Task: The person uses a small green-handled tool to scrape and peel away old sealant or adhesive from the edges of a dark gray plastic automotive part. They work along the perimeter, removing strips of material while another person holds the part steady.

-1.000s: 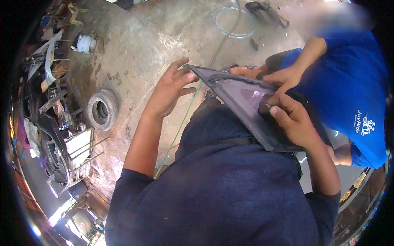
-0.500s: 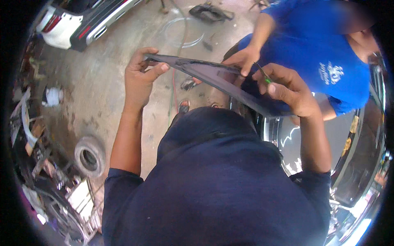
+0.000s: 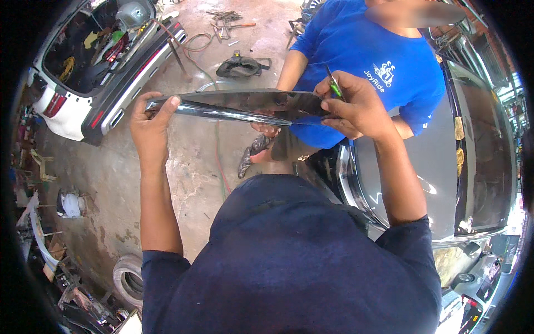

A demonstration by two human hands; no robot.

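A dark, narrow car window pane (image 3: 245, 100) with a shiny trim strip along its lower edge stretches level between my hands. My left hand (image 3: 151, 131) pinches its left end between thumb and fingers. At the right end, my right hand (image 3: 359, 106) grips the pane's rounded corner. That same hand also holds a slim tool with a green handle (image 3: 335, 88), its dark shaft pointing up; its exact kind is unclear. Just beyond the pane stands a person in a blue shirt (image 3: 345, 50), whose forearm (image 3: 290, 71) goes down behind the glass.
A grey car (image 3: 406, 167) stands close at my right. Far left is a white vehicle (image 3: 69, 117) with loose items seen through its rear window. A black bag-like item (image 3: 242, 67), hoses (image 3: 197, 47) and a tire (image 3: 129, 278) lie on the concrete floor. Scrap parts line the left edge.
The pane has turned from slanting down rightward to nearly level, and its trim strip now faces me. Both hands sit further left. My view has tilted up, showing more of the white vehicle.
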